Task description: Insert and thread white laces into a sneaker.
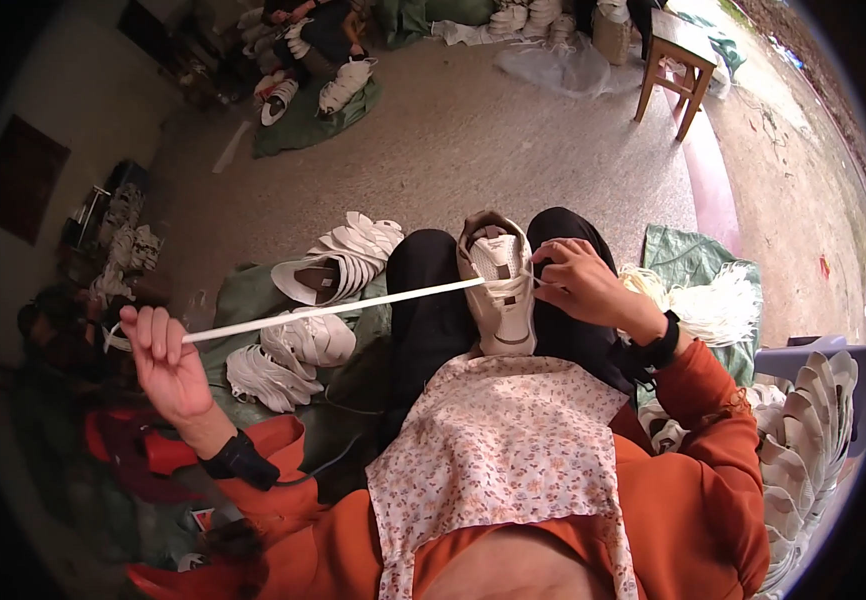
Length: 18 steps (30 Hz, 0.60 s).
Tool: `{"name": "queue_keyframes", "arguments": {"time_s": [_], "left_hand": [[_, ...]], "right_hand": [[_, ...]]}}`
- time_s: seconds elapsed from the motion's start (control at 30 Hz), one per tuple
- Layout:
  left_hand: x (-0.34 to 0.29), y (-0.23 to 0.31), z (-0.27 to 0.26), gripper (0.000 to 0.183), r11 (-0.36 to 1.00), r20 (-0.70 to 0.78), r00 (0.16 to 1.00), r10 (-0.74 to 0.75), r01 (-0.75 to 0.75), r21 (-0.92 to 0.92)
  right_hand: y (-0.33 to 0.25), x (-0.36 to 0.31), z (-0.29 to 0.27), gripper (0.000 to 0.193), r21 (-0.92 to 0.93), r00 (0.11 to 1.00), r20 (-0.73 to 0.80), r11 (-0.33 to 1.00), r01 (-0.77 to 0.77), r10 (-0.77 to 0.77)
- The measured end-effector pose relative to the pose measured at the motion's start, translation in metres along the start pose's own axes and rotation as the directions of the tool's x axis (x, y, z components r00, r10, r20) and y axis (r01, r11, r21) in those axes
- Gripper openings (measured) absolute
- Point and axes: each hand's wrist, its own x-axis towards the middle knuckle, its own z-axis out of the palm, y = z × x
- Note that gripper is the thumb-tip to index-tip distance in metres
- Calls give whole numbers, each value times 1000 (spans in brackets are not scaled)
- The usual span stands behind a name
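A beige and white sneaker [505, 310] rests between my knees, its opening pointing away from me. From its eyelets a flat white shoelace [338, 310] stretches tight to the left. My left hand [168, 360] is closed around that lace, with its loose end sticking out past the fingers. At the right edge of the sneaker's eyelets, my right hand [583, 285] has its fingers bent and pinched on a thin pale strand, seemingly the lace's other end. The fingertips partly hide that strand.
Stacked white shoe uppers [298, 345] lie on green cloth to the left. A bundle of white laces [718, 305] sits on green sheeting at the right. More uppers [808, 460] lean beside me. A wooden stool [678, 62] and another person [328, 35] are farther off.
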Motion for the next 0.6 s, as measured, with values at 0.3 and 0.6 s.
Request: {"name": "queue_keyframes", "arguments": {"time_s": [0.3,0.6], "left_hand": [[-9,-66,-13,19,726,-125,981,-151,196,659],[-28,-245,3,9,271,326,849,-416,-227,935]], "right_hand": [[23,-50,-82,25,880,832,-173,-297,371,527],[60,-164,-152,11,638,515,-283,-242,731,809]]}}
